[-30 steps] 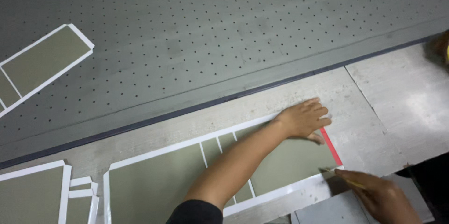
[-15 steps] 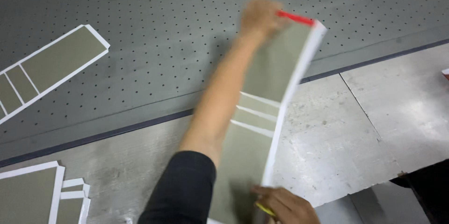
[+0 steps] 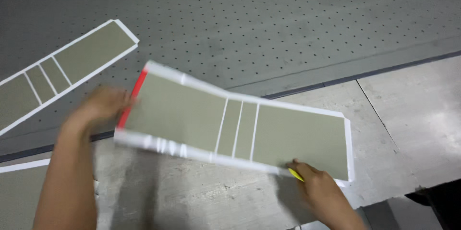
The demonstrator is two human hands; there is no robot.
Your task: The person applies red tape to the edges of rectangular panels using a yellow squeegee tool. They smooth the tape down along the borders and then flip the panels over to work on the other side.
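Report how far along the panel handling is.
Done: one finished grey panel lies on the perforated bed. In hand: the left hand holds the red-edged end of another panel, the right hand its near edge. Left: setting it down.

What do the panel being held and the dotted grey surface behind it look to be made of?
Panel: likely matte olive-grey board with white paper or tape borders, stiff, holding flat between both hands. Dotted surface: probably a grey perforated mat or felt-like bed, dull, with regular small holes.
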